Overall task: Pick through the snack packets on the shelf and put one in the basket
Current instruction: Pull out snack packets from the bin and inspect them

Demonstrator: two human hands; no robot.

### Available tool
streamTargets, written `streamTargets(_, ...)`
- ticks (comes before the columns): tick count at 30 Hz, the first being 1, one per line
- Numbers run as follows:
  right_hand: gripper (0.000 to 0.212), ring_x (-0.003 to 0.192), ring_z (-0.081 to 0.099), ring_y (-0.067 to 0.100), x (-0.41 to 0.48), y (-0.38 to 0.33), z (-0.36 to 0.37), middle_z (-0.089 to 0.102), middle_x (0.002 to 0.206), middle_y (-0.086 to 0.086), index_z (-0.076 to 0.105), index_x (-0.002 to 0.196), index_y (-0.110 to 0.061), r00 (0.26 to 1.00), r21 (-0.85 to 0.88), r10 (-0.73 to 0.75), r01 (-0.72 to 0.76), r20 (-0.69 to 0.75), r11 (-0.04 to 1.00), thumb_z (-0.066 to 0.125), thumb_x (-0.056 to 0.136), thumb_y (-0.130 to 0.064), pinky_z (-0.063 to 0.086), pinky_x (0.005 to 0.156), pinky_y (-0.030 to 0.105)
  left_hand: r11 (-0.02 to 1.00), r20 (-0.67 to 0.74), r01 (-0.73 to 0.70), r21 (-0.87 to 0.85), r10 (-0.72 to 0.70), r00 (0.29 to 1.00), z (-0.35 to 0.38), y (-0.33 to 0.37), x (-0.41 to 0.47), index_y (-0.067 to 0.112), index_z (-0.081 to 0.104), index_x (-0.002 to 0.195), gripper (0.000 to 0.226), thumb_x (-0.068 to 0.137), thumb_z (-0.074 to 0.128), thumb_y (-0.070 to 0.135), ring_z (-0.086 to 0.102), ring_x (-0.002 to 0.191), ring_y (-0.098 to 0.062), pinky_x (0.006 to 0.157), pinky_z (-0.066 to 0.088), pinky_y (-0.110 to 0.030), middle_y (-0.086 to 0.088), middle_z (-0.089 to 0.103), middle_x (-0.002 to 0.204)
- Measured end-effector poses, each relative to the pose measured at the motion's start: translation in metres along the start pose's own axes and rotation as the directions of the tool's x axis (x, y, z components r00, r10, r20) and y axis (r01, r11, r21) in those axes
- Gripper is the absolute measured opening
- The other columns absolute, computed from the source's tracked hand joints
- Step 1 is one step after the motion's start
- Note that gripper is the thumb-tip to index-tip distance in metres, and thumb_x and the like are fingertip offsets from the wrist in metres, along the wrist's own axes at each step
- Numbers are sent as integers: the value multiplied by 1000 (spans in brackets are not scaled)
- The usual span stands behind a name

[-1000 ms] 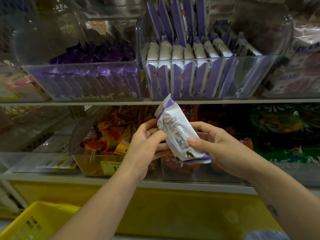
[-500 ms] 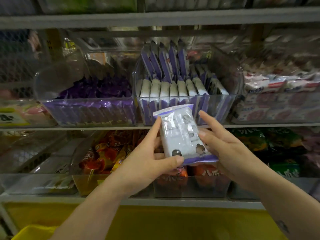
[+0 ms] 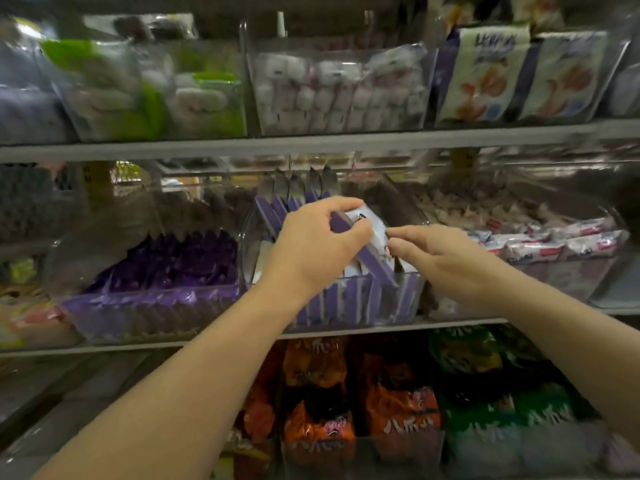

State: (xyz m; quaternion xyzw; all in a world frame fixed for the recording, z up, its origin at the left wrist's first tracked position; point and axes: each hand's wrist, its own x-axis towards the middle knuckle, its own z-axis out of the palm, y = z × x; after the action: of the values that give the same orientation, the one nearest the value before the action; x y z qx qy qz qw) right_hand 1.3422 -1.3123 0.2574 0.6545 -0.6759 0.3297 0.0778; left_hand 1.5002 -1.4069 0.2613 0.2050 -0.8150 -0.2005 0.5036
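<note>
below the bin: orange bags (image 3: pixel 320 431) stand nearest, directly under the clear bin (image 3: pixel 410 299), with green bags (image 3: pixel 502 407) to their right.
left hand (image 3: pixel 318 247): above the clear bin's front row, fingers and thumb curled round the upper end of the packet.
packet (image 3: pixel 375 261): purple-and-white, tilted with its purple edge towards the camera, lower end reaching down into the clear bin among the upright packets there.
right hand (image 3: pixel 446 261): just right of the packet, fingers loosely extended and gripping nothing; blur hides whether the fingertips touch it.
change: half a second ago both hands held the packet flat, face to the camera, in front of the clear bin; now it is up at the bin and only the left hand grips it.
left of the bin: dark purple packets (image 3: pixel 166 268), heaped alongside.
right of the bin: white-and-red packets (image 3: pixel 554 240).
above the bin: pale puffy packets (image 3: pixel 339 91), one level up.
</note>
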Motion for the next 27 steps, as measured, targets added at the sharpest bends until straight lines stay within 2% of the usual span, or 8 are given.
streamTargets(3, 31, 101, 58, 17, 15, 9, -12, 66, 90, -15, 65, 122, -29, 997, -271, 16, 6, 79, 962, 42, 101, -36, 42, 90, 35, 996, 69, 70, 63, -74, 995, 10, -3, 30, 27, 72, 111, 27, 86, 64, 32, 52, 49, 6, 51, 37, -12, 17, 54, 45)
streamTargets(5, 27, 112, 52, 17, 23, 15, -20, 68, 102, -12, 69, 113, -33, 989, -451, -20, 85, 146, 889, 47, 99, -36, 35, 98, 37, 991, 108, 86, 102, -97, 989, 16, -5, 45, 25, 72, 110, 27, 85, 64, 32, 56, 51, 10, 50, 40, -6, 17, 57, 47)
streamTargets(7, 22, 123, 44, 15, 30, 18, -26, 66, 112, -11, 71, 108, -33, 969, -572, -22, 164, 247, 803, 52, 97, -35, 22, 111, 39, 984, 143, 86, 155, -108, 984, 23, -7, 55, 22, 72, 114, 32, 85, 64, 33, 67, 71, 0, 67, 50, -15, 11, 68, 67)
streamTargets(10, 19, 127, 41, 15, 39, 20, -28, 64, 115, -8, 70, 105, -32, 923, -666, -2, 279, 384, 692, 54, 96, -29, 1, 119, 54, 963, 182, 69, 262, -119, 976, 36, -11, 63, 24, 68, 122, 39, 85, 62, 35, 67, 95, -17, 76, 44, -22, -5, 73, 96)
streamTargets(15, 21, 121, 46, 15, 51, 24, -32, 65, 106, -11, 70, 103, -34, 872, -663, -7, 376, 489, 648, 55, 94, -22, -8, 116, 59, 941, 197, 25, 339, -96, 976, 53, -25, 65, 28, 63, 125, 42, 87, 57, 43, 63, 100, -18, 79, 52, -32, 2, 68, 104)
streamTargets(18, 19, 115, 51, 11, 55, 30, -32, 66, 107, -15, 68, 104, -37, 841, -625, -79, 458, 536, 632, 55, 94, -27, -2, 117, 55, 904, 226, -80, 421, -19, 974, 58, -35, 63, 36, 57, 128, 46, 87, 54, 54, 62, 85, -13, 71, 54, -32, 5, 68, 99)
streamTargets(22, 18, 107, 55, 8, 57, 36, -29, 67, 105, -16, 67, 105, -38, 815, -587, -160, 523, 557, 618, 56, 94, -30, 6, 115, 43, 868, 297, -206, 451, 71, 952, 66, -48, 55, 48, 49, 124, 44, 84, 53, 65, 56, 92, -7, 67, 42, -27, 18, 56, 104)
streamTargets(27, 13, 106, 52, 5, 54, 50, -25, 62, 105, -19, 66, 102, -40, 816, -535, -303, 558, 492, 635, 54, 96, -37, 8, 113, 33, 899, 436, -249, 360, 74, 897, 69, -62, 58, 47, 52, 129, 45, 87, 53, 64, 46, 112, -9, 89, 47, -30, 16, 34, 127)
